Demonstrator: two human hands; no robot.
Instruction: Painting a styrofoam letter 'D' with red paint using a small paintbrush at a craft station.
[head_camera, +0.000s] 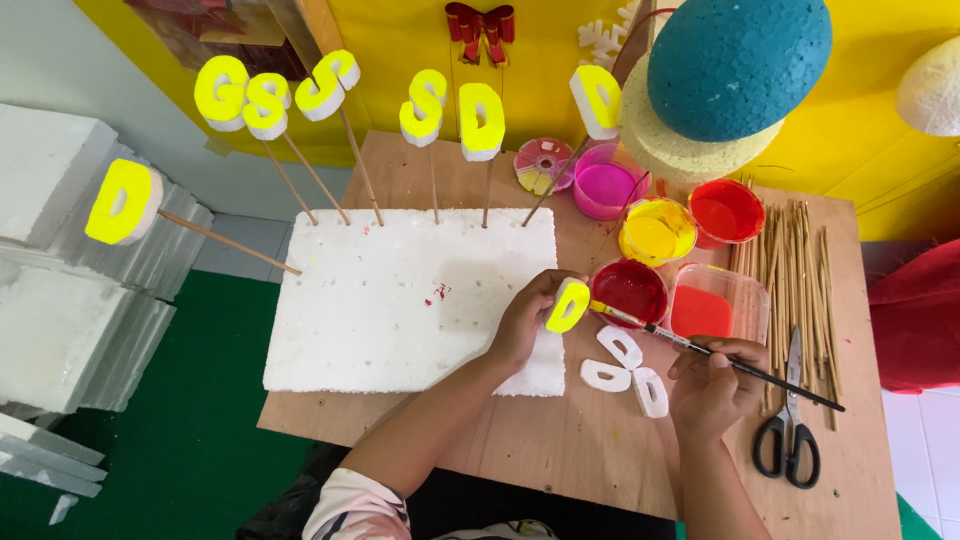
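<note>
Beside the rough, matt white foam slab (400, 300), a foam letter (568, 306) coated in matt yellow paint is seen, with glossy plastic paint tubs (655, 232), raw wooden sticks (795, 270) and smooth metal-bladed scissors (790, 420) on bare plywood (560, 450).

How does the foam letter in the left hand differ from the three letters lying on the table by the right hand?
The held letter has a yellow face; the three loose letters are bare white. The held one is gripped upright in the left hand, under the paintbrush in the right hand; the three lie flat on the wooden table. All are similar-sized white foam cutouts.
</note>
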